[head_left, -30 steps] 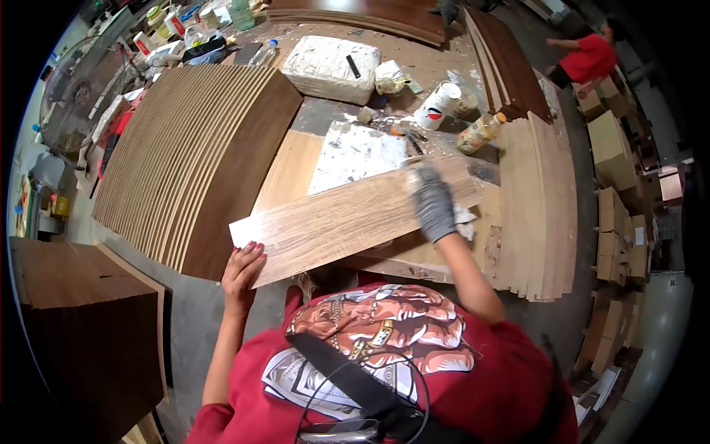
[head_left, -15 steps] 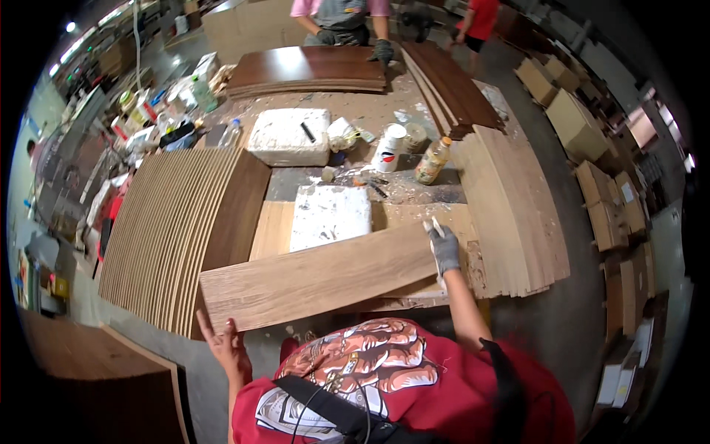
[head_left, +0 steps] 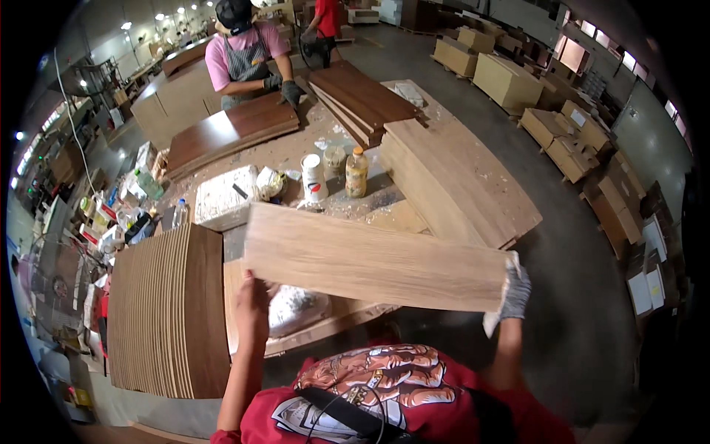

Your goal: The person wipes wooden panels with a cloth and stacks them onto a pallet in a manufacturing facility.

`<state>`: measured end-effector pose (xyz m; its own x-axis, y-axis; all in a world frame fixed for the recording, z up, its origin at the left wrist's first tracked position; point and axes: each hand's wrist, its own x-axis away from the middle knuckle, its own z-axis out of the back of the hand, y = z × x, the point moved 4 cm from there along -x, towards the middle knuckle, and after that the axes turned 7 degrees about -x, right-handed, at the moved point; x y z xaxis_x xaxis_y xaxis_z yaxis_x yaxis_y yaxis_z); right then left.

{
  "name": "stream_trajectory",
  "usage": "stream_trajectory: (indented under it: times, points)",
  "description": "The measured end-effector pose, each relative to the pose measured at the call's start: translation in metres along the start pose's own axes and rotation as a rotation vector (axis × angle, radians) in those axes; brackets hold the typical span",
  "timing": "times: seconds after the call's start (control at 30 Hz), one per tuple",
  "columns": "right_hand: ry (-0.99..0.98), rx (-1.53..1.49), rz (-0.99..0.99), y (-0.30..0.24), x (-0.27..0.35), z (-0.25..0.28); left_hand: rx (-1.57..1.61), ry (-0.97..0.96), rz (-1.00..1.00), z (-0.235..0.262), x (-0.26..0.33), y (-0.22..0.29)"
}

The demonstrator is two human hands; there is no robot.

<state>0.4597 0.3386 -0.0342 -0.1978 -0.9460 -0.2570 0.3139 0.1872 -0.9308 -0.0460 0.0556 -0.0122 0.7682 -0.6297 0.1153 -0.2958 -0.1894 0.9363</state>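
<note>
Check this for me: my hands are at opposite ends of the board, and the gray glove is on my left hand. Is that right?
Not quite: the head view shows the gray glove on your right hand; your left hand is bare. Your hands are indeed at opposite ends of the board.

wooden board (head_left: 377, 257) held at both ends, bare left hand (head_left: 254, 302), gloved right hand (head_left: 515, 292), upright boards (head_left: 151, 314) leftward
</note>
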Motion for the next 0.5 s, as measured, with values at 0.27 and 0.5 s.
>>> stream_trajectory:
  times: [0.27, 0.5]
  points:
    - [0.246, -0.246, -0.205, 0.102, -0.069, 0.125, -0.064, -0.438, 0.146, -0.191, -0.079, -0.053]
    - [0.17, -0.302, -0.16, 0.139, -0.077, 0.176, -0.099, -0.56, 0.181, -0.35, -0.164, -0.157]
